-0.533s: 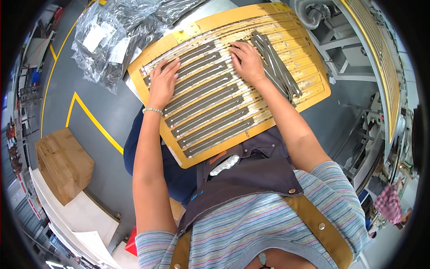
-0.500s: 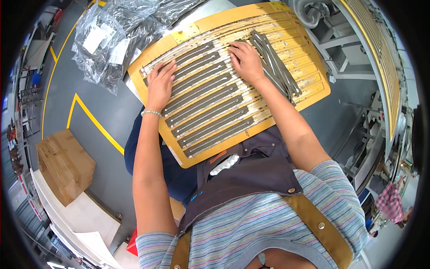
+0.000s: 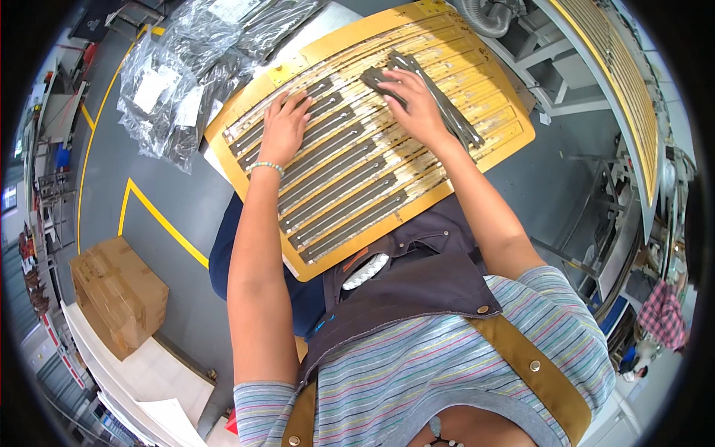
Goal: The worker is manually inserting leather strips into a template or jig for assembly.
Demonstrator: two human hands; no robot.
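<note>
A yellow slotted board [image 3: 491, 160] lies tilted in front of me. Dark grey strips [image 3: 346, 186] that look like zippers, each with a light line down its length, lie in parallel slots on its left half. My left hand [image 3: 284, 132] rests palm down over the upper left strips, fingers stretched out. On the right part of the board is a loose pile of similar strips [image 3: 452, 119]. Over this pile's left side, my right hand [image 3: 418, 112] has its fingers bent round dark strip ends [image 3: 372, 77]; how many it grips is hidden.
Clear plastic bags [image 3: 167, 97] with dark contents lie beyond the board's upper left. A cardboard box [image 3: 123, 294] stands at lower left on a white surface [image 3: 167, 372]. A grey hose [image 3: 484, 16] and metal frame [image 3: 562, 67] stand at upper right, beside another slotted panel [image 3: 618, 82].
My left hand has shifted up and right across the strips. My right hand has gone from lying flat left of the pile to closing on strip ends. The whole view has shifted slightly.
</note>
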